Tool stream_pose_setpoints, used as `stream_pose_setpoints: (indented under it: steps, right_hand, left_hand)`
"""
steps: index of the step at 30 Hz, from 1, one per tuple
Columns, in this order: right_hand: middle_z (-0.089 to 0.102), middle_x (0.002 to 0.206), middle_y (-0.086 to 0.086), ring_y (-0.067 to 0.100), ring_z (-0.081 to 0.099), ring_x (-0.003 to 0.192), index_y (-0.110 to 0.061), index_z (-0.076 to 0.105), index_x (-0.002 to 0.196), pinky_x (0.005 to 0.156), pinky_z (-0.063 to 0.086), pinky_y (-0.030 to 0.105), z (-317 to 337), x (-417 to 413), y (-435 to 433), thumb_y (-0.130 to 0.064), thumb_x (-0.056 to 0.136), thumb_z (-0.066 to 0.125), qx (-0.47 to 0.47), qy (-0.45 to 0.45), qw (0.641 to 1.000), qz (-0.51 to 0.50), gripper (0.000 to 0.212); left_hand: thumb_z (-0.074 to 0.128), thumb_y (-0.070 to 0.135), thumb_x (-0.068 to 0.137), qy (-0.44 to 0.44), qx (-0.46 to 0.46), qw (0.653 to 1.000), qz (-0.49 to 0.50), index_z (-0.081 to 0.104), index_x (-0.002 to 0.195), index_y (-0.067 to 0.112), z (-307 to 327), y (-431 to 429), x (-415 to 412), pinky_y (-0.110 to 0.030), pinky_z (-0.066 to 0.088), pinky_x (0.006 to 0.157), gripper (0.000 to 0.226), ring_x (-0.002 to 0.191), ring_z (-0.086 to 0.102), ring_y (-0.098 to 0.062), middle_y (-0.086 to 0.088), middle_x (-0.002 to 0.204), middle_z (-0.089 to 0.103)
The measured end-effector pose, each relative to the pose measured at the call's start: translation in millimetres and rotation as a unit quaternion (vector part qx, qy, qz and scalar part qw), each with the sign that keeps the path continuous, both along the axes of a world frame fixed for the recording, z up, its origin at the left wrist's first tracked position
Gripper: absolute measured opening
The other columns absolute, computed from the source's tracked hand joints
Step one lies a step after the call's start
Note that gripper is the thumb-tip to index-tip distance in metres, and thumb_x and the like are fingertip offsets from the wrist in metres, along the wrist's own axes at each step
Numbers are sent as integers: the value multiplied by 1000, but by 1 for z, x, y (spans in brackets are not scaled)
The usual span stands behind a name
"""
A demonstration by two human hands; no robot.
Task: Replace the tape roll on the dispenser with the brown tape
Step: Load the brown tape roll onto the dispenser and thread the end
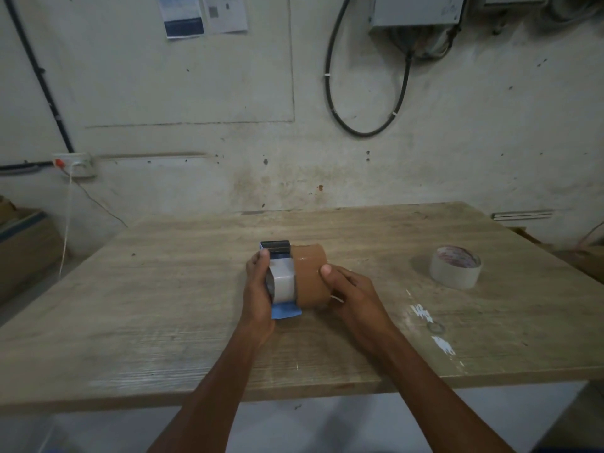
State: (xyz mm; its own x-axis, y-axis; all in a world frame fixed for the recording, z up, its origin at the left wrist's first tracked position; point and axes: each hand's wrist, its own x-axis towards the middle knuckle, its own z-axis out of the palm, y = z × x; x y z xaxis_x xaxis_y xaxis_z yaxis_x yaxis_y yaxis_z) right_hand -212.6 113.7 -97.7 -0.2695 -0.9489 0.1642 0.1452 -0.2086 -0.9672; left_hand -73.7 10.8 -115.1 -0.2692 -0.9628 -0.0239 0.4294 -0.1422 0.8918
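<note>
Wall (196,93): grubby off-white plaster behind the bench, pretty stained tbh.
Table (163,322): pale wood-grain top, pushed up close to that wall, everything of mine sits on it.
Cardboard box (23,250): off the left side of the table, lower down, partly out of shot.
Black cable (330,93): hangs in a big loop on the wall, upper right.
Metal box (415,9): grey, top right, the cable runs up toward it.
Papers (183,16): two printed sheets stuck up top, too blurry to read.
Right hand (353,292): mine, wrapped round the brown roll from the right, thumb lying on top of it.
Left hand (258,289): also mine, clamped on the dispenser from its left side, thumb up by the far end.
Brown tape (310,276): mid-table, on edge, pressed right against the dispenser's right side. Can't tell if it's actually seated on the hub.
Dispenser (281,273): blue body, pale grey curved piece over it, dark metal bit at the far end, held just above or on the table, can't say which.
Pale tape roll (456,266): lying flat well off to the right, nobody touching it.
Wall socket (76,163): far left, white lead hanging down from it.
White scuffs (421,313): little marks on the tabletop, right of my wrist.
</note>
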Motion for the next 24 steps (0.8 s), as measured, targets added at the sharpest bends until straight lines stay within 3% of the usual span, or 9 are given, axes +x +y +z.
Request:
stream_pose_setpoints:
  steps: [7, 11, 16, 20, 24]
  right_hand:
    - [77, 107, 13, 27, 73, 100, -8, 77, 107, 89, 53, 43, -1, 6, -1, -41, 86, 69, 12, -22, 999, 27, 40]
    - [78, 105, 13, 26, 73, 99, -9, 78, 103, 91, 54, 50, 1, 5, 0, -44, 84, 68, 8, -29, 999, 26, 41]
    - [76, 111, 13, 26, 72, 105, -6, 74, 114, 88, 54, 38, 0, 6, 3, -39, 90, 68, -4, -16, 999, 50, 41]
    - [75, 117, 13, 28, 70, 110, -6, 71, 120, 97, 54, 43, 0, 8, 4, -37, 90, 63, -9, -9, 998, 66, 44]
    - [73, 121, 10, 30, 68, 115, -12, 70, 123, 103, 51, 54, -4, 10, 2, -36, 89, 69, -17, 2, 998, 57, 42]
  left_hand:
    - [54, 76, 81, -24, -61, 997, 34, 60, 129, 15, 6, 10, -2, -66, 49, 97, 78, 115, 63, -45, -21, 124, 68]
    - [51, 65, 84, -12, -49, 999, 9, 69, 116, 19, 9, 11, -1, -54, 54, 88, 59, 105, 66, -42, -16, 112, 73]
    - [58, 83, 70, -39, -84, 996, -8, 57, 135, 17, 10, 11, -1, -58, 56, 91, 93, 113, 66, -41, -21, 128, 66]
    - [33, 69, 96, -64, -84, 994, -12, 64, 124, 24, 8, 9, -2, -38, 61, 67, 61, 98, 73, -28, -13, 116, 71]
    - [28, 68, 96, -56, -68, 995, -47, 64, 126, 16, 8, 4, -1, -38, 58, 66, 70, 92, 73, -27, -18, 114, 71]
